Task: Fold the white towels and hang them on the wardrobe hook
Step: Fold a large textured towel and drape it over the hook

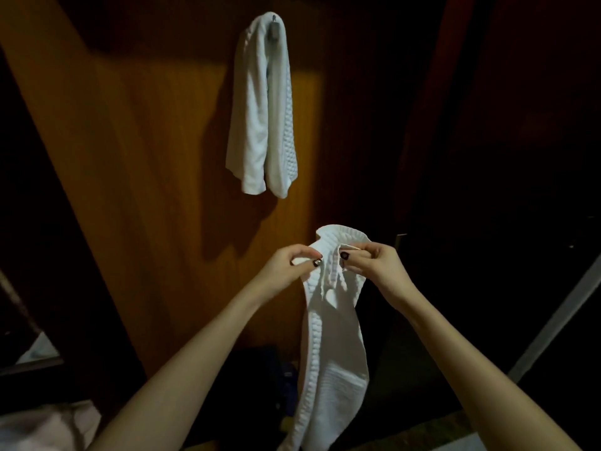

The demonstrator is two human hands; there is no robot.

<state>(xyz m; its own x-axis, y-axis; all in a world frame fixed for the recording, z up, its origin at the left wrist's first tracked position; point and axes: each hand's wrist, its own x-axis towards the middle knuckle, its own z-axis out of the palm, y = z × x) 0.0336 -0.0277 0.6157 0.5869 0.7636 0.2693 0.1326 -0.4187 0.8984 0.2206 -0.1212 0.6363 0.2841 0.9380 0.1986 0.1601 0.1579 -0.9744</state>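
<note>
Wooden wardrobe [146, 151], one towel up, one in hand.
Far on its door a folded white towel [260, 118] already hangs. Nearer, to the right, a second towel [331, 336] dangles lengthwise from both hands: the left hand [289, 266] and right hand [374, 263] each pinch its bunched top fold, likely keeping the layers together so it can go over the small hook [274, 18] at the folded white towel's top.

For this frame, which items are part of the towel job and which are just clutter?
Job: held towel, pinched by left hand and right hand; hung towel on hook; wardrobe door.
Lying about: pale cloth, lower left; dark bundle low by the wardrobe.
</note>
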